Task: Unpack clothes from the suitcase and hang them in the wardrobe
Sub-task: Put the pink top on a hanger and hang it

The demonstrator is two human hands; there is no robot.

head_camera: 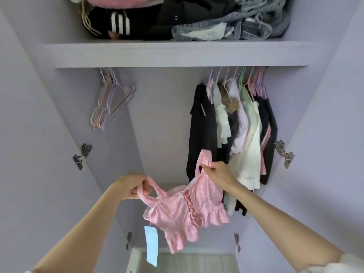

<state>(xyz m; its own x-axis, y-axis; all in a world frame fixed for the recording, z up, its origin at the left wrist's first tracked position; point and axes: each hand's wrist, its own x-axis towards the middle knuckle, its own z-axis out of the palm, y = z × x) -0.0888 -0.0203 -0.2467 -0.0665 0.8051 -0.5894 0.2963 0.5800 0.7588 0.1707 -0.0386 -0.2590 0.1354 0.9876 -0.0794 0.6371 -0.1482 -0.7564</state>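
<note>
Two hands, left point(136, 187), right point(218, 172), one pink top point(185, 211), one strap each

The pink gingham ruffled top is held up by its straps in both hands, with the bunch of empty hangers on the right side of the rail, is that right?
Not quite. The head view shows the bunch of empty hangers on the left side of the rail. The pink gingham ruffled top is indeed held by its straps in the left hand and right hand.

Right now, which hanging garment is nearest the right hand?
The long black garment at the left end of the hung row; the right hand is just beside its lower part, the others hang further right.
</note>
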